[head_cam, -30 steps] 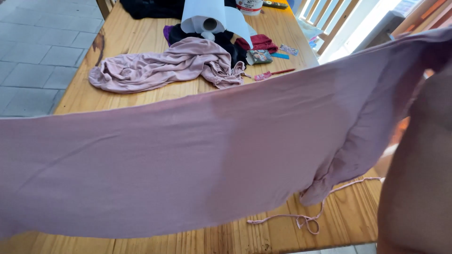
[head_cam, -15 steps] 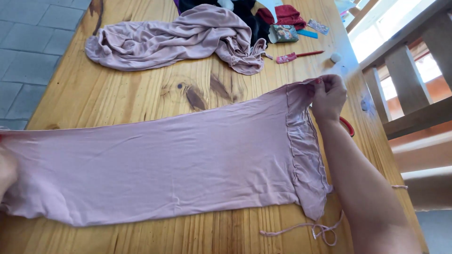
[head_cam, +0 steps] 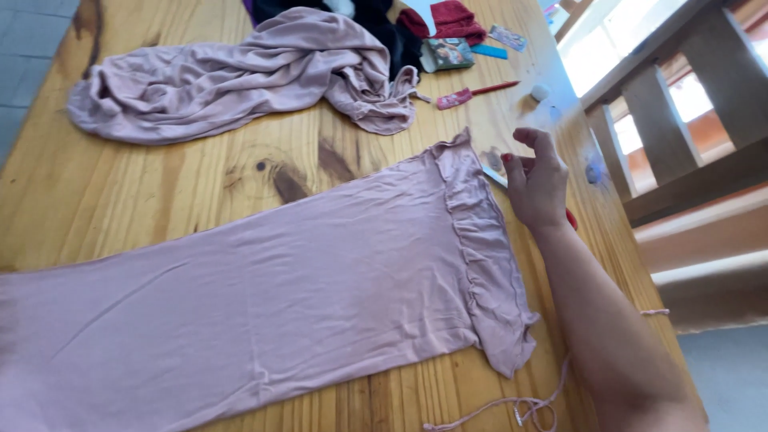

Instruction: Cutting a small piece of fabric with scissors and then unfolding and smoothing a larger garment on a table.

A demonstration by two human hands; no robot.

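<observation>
right hand (head_cam: 534, 186) bare, no glove, no rings seen. red polish on thumbnail. forearm bare up to frame edge, no sleeve, no watch or bracelet at wrist. left hand out of view.

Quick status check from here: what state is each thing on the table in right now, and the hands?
Pink garment: spread flat, gathered waistband toward the right hand.
Drawstring: loose, trailing off the waistband near the table edge.
Second pink garment: crumpled in a heap.
Dark clothes: piled behind the heap.
Red pen: lying flat.
Right hand: empty, fingers loosely curled, just off the waistband.
Left hand: out of view.
</observation>
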